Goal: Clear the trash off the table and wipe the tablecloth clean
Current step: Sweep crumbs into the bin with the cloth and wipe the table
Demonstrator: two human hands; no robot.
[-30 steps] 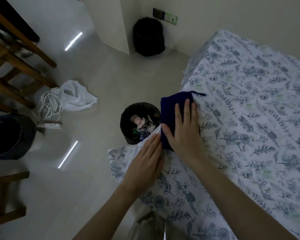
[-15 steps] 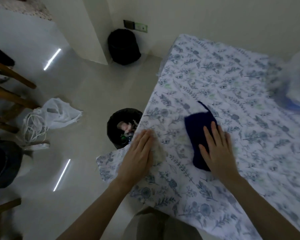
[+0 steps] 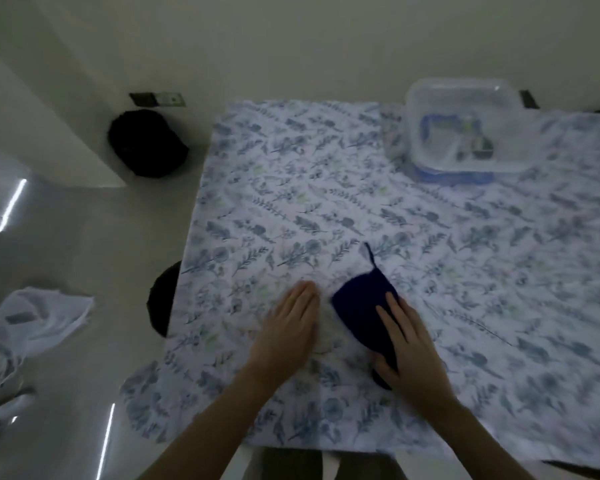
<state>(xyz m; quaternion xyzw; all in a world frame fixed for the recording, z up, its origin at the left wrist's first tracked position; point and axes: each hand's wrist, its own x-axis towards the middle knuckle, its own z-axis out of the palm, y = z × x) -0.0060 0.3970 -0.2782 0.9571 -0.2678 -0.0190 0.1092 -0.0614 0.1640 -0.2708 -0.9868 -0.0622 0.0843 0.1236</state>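
Note:
A white tablecloth (image 3: 326, 202) with a blue leaf print covers the table. A dark blue cloth (image 3: 361, 308) lies on it near the front. My right hand (image 3: 407, 344) presses flat on the cloth's near end, fingers together. My left hand (image 3: 288, 330) lies palm down on the tablecloth just left of the cloth, fingers straight, holding nothing; a pale smudge shows beside it. The black trash bin (image 3: 161, 299) stands on the floor at the table's left edge, mostly hidden by the overhanging cloth.
A clear plastic lidded box (image 3: 465, 129) with blue contents sits at the back of the table. On the floor lie a second black bin (image 3: 146, 143) by the wall and a white bag (image 3: 39, 317) at the left. Something small peeks in at the right edge.
Both hands and the blue cloth have moved rightward from the table's left edge by the bin toward the middle. The view has swung right, revealing the plastic box.

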